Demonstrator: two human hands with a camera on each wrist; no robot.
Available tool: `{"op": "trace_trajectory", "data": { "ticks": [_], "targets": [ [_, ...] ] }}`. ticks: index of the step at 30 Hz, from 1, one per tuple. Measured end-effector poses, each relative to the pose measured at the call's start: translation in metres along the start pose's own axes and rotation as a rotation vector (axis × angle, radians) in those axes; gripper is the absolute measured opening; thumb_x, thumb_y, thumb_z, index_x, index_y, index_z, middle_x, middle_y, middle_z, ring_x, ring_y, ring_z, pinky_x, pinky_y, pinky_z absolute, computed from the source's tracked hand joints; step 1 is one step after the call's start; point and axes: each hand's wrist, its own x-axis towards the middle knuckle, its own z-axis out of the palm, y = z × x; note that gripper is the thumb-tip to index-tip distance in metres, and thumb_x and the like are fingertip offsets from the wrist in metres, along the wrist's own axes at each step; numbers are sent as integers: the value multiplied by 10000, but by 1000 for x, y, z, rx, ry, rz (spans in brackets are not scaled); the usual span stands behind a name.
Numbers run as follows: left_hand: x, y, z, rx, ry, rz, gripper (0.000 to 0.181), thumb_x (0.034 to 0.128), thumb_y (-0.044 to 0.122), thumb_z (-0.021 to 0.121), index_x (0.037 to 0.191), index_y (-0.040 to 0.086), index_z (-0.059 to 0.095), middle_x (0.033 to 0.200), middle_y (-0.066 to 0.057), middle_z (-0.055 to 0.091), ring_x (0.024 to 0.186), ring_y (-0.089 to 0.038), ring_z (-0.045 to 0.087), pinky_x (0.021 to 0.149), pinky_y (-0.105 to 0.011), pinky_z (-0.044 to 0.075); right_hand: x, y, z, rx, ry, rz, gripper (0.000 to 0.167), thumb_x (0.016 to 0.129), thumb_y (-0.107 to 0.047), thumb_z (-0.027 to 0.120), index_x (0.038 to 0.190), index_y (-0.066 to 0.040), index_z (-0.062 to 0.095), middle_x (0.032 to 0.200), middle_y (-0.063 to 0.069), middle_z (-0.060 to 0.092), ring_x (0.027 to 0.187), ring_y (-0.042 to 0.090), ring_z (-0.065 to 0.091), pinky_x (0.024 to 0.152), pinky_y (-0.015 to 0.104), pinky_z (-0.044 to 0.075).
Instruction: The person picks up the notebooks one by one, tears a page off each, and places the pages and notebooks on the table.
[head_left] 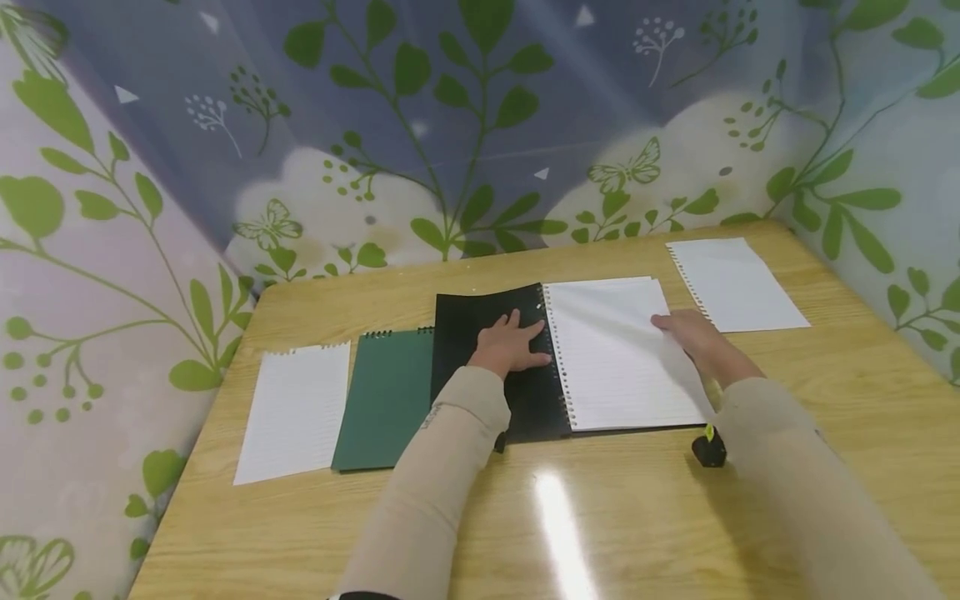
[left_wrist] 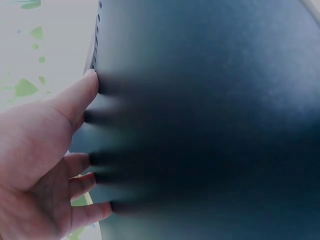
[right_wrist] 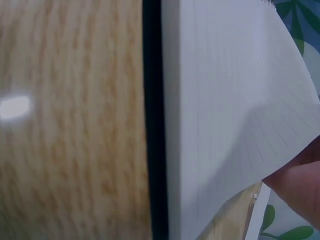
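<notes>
A ring-bound notebook lies spread on the table, its black cover (head_left: 468,321) turned to the left and its white lined page (head_left: 607,367) on the right. My left hand (head_left: 506,343) rests on that cover beside the rings, fingers spread. In the left wrist view, the fingertips of the left hand (left_wrist: 45,145) press the dark cover (left_wrist: 200,100). At the page's right edge, my right hand (head_left: 697,342) pinches the paper between thumb and fingers. The right wrist view has the lined page (right_wrist: 220,100) bending up toward the right hand (right_wrist: 300,185), which is only partly visible.
Left of the notebook lies a closed green notebook (head_left: 386,400), partly under the black cover. A loose lined sheet (head_left: 296,412) with a torn edge is at the far left; another torn sheet (head_left: 738,283) lies at the back right. A patterned curtain (head_left: 480,150) backs the wooden table (head_left: 637,517).
</notes>
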Motion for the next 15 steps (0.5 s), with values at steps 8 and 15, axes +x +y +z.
{"op": "trace_trajectory", "data": {
  "ticks": [8,15],
  "targets": [
    [-1,-2,-3,-23,12,-5,688,881,597,427,1464,391,125,1567,-39,27,1440,-232,87,1095,-463,268,-2,1,4,-34,31,-15,718,972,-382,311,1418,119,54,1491,302,0,1378,457,37,1130,516,84],
    [-1,-4,0,-3,13,-24,684,877,607,418,1460,404,123,1568,-26,30,1440,-221,90,1094,-448,276,-2,3,9,22,16,-23,722,973,-391,316,1422,114,60,1491,308,-19,1370,475,65,1117,540,121]
  ]
}}
